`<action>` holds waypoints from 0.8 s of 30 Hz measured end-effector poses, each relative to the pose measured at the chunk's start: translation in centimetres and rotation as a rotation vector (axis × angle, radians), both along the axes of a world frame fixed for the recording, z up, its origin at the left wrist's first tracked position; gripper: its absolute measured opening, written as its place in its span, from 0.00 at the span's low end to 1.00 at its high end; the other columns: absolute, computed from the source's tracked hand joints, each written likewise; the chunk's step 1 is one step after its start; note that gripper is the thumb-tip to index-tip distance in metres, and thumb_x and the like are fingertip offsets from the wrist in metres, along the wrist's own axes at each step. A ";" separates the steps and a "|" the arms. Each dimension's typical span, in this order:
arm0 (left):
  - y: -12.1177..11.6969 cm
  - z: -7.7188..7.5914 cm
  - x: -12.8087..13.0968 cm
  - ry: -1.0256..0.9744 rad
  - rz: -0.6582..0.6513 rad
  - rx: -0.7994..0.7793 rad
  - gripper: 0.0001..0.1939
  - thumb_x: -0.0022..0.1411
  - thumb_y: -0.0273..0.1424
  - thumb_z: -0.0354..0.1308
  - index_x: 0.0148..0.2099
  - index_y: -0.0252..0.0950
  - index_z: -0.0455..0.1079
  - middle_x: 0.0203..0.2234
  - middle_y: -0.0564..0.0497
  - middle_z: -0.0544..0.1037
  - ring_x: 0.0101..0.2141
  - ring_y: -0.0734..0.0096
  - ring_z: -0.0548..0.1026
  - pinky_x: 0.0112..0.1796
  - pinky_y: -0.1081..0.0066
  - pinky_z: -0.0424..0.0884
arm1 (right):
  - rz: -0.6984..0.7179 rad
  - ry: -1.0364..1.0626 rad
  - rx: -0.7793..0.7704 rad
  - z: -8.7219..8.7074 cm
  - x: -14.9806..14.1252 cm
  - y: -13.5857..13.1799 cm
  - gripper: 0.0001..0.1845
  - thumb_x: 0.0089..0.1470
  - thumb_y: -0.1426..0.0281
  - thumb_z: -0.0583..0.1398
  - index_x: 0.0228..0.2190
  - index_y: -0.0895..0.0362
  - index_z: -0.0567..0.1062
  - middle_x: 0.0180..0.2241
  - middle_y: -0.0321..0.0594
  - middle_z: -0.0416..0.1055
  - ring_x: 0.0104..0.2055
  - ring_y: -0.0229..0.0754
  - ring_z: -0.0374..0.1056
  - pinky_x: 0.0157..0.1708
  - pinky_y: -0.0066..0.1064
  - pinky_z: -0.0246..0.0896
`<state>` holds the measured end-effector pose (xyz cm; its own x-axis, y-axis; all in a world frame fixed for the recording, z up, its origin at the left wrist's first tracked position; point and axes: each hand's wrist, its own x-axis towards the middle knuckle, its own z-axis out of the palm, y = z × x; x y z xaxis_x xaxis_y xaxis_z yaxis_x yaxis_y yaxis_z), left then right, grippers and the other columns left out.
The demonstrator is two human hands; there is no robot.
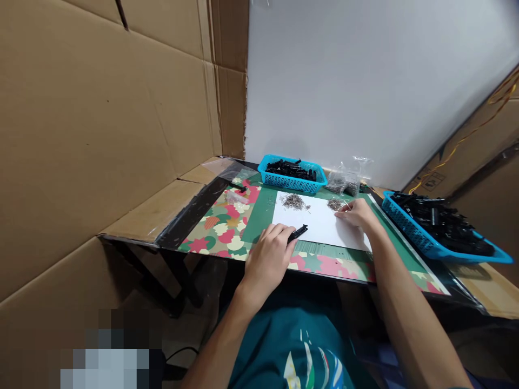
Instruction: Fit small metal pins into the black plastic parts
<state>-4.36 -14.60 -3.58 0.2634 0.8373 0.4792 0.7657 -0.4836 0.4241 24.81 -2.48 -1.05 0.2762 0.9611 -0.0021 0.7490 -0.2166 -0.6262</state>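
Observation:
My left hand [272,249] is closed around a small black plastic part [299,232], whose end sticks out past the fingers to the right. It rests by the near left edge of a white sheet [320,227]. Over the sheet's right side, my right hand [356,213] has its thumb and fingertips together at a pile of tiny metal pieces [334,204]. Whether a piece sits between those fingertips is too small to tell. Another, wider pile of small metal pieces [293,202] lies on the sheet's upper left.
A blue basket [292,181] of black parts stands at the back; a fuller blue basket [425,237] is at the right edge. A clear plastic bag [344,181] lies between them. One black part [239,187] lies far left on the table. Cardboard walls [162,108] enclose the left.

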 end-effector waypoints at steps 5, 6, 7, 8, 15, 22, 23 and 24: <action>0.0 0.1 0.0 0.017 0.010 -0.006 0.12 0.75 0.31 0.57 0.56 0.40 0.75 0.49 0.47 0.80 0.51 0.58 0.76 0.48 0.62 0.73 | 0.108 0.114 -0.098 0.5 -1.1 -1.2 0.09 0.44 0.68 0.69 0.27 0.62 0.82 0.18 0.35 0.67 0.21 0.36 0.59 0.20 0.29 0.52; 0.0 0.1 0.0 0.020 0.009 -0.006 0.12 0.75 0.31 0.57 0.56 0.39 0.75 0.49 0.47 0.80 0.51 0.58 0.76 0.48 0.62 0.73 | 0.136 0.123 -0.095 0.4 -1.3 -1.3 0.10 0.43 0.67 0.70 0.28 0.62 0.83 0.19 0.35 0.67 0.21 0.36 0.59 0.20 0.29 0.51; 0.1 0.0 0.0 0.021 0.007 -0.006 0.11 0.75 0.31 0.57 0.56 0.39 0.75 0.49 0.47 0.80 0.51 0.58 0.76 0.48 0.62 0.73 | 0.169 0.129 -0.093 0.3 -1.5 -1.4 0.12 0.43 0.66 0.70 0.28 0.63 0.83 0.19 0.35 0.67 0.22 0.35 0.58 0.20 0.28 0.51; 0.1 0.0 0.0 0.021 0.007 -0.005 0.11 0.75 0.31 0.57 0.56 0.40 0.75 0.49 0.47 0.80 0.51 0.58 0.76 0.49 0.62 0.73 | 0.208 0.135 -0.092 0.1 -1.7 -1.5 0.13 0.43 0.65 0.71 0.28 0.63 0.83 0.20 0.35 0.67 0.22 0.35 0.58 0.20 0.28 0.50; 0.0 -0.2 0.0 0.004 0.006 -0.002 0.10 0.75 0.32 0.56 0.54 0.41 0.76 0.47 0.47 0.80 0.50 0.59 0.75 0.47 0.64 0.73 | 0.366 0.336 -0.072 -0.1 -2.6 -2.4 0.26 0.42 0.51 0.71 0.32 0.62 0.83 0.17 0.26 0.53 0.20 0.30 0.43 0.19 0.27 0.36; 0.1 0.0 -0.1 0.001 -0.010 -0.026 0.10 0.75 0.32 0.57 0.53 0.41 0.77 0.46 0.48 0.80 0.50 0.59 0.75 0.49 0.63 0.72 | 0.406 0.218 -0.008 -0.4 -2.0 -3.0 0.20 0.44 0.57 0.71 0.35 0.60 0.85 0.19 0.29 0.58 0.21 0.31 0.48 0.20 0.27 0.40; 0.1 0.0 -0.1 0.000 -0.009 -0.026 0.10 0.75 0.32 0.57 0.53 0.41 0.77 0.46 0.48 0.80 0.50 0.59 0.75 0.49 0.63 0.73 | 0.419 0.219 0.005 -0.4 -2.0 -3.1 0.20 0.45 0.57 0.71 0.35 0.60 0.86 0.19 0.29 0.59 0.21 0.31 0.48 0.20 0.27 0.41; 0.2 0.0 -0.1 -0.001 -0.010 -0.024 0.10 0.75 0.32 0.57 0.53 0.41 0.77 0.46 0.48 0.80 0.50 0.59 0.75 0.49 0.63 0.73 | 0.424 0.222 0.011 -0.3 -1.9 -3.1 0.19 0.46 0.58 0.70 0.36 0.60 0.86 0.19 0.30 0.59 0.21 0.32 0.49 0.21 0.27 0.41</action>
